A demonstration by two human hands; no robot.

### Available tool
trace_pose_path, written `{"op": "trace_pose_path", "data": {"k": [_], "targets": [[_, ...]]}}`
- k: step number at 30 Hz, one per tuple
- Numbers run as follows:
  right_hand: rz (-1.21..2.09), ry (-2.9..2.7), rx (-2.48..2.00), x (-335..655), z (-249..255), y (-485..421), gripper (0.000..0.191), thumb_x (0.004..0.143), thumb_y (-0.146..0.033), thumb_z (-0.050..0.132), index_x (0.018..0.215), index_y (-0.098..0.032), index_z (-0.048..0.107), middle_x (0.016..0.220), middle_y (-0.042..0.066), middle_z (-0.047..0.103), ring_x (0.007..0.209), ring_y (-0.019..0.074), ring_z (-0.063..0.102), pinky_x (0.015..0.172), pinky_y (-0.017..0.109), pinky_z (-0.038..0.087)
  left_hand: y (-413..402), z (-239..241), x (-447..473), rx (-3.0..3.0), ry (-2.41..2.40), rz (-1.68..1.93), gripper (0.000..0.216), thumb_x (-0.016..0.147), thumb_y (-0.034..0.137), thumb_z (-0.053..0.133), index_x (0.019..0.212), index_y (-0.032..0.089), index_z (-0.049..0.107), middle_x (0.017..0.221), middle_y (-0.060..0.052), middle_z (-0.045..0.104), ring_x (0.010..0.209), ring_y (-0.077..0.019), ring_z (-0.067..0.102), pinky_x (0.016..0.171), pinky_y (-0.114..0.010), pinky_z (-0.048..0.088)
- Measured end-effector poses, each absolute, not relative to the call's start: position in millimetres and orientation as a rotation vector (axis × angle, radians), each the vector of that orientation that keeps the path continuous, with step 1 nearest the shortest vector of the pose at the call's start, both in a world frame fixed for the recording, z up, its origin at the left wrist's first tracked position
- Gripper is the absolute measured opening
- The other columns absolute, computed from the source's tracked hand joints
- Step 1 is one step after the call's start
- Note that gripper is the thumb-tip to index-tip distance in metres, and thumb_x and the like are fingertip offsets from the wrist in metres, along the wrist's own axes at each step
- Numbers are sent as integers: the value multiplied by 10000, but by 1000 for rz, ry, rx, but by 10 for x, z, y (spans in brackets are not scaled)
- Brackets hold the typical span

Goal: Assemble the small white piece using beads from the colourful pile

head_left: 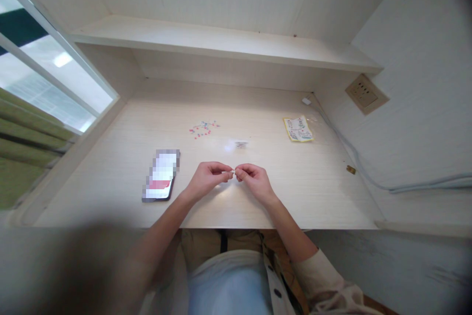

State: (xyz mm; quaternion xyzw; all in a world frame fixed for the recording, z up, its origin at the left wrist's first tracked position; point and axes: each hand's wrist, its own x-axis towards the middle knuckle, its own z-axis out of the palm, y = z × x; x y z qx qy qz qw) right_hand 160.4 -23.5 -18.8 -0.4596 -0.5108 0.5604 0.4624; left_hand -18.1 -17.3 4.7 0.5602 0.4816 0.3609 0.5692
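Pale desk (110,177): tiny white piece (233,172) pinched between left hand (207,177) and right hand (254,180) fingertips; judged light, slippery, easily dropped.

Both hands sit close together in the middle of the frame, a little below the center. The left hand (208,176) is curled, with its thumb and first finger pinched together and pointing right. The right hand (253,180) is curled the same way, pinching and pointing left. The fingertips of the two hands nearly meet. Both bare forearms come up from the bottom of the frame, making an upside-down V shape. The right arm has a pale sleeve pushed back near the elbow.
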Motion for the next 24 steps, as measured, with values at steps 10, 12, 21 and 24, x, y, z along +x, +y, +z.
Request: {"op": "trace_pose_path", "data": {"k": [10, 12, 21, 24], "targets": [[1373, -1260, -1152, 1617, -192, -248, 236, 741, -389, 648, 800, -164, 687, 649, 23, 618, 618, 135, 544, 611, 268, 457, -184, 57, -169, 1299, 1126, 844, 289, 685, 347, 707, 860, 118, 712, 724, -78, 698, 662, -167, 632, 631, -271, 491], [1375, -1265, -1147, 1617, -194, -247, 230, 744, -383, 647, 797, -163, 687, 649, 21, 616, 618, 133, 542, 612, 265, 453, -186, 52, -172, 1299, 1124, 840, 294, 685, 349, 711, 867, 118, 712, 730, -80, 699, 667, -166, 631, 633, -269, 488], [1380, -1284, -1123, 1619, -190, -256, 216, 764, -372, 635, 790, -162, 680, 656, 16, 603, 624, 126, 531, 614, 256, 443, -190, 37, -170, 1290, 1118, 855, 292, 689, 344, 709, 870, 115, 706, 751, -80, 696, 663, -156, 618, 632, -266, 487], [1368, -1297, -1141, 1619, -191, -258, 237, 764, -393, 628, 790, -162, 678, 655, 22, 604, 630, 134, 531, 612, 260, 449, -188, 35, -169, 1286, 1113, 857, 296, 686, 346, 711, 871, 115, 705, 745, -78, 695, 663, -157, 620, 633, -268, 489]]}}
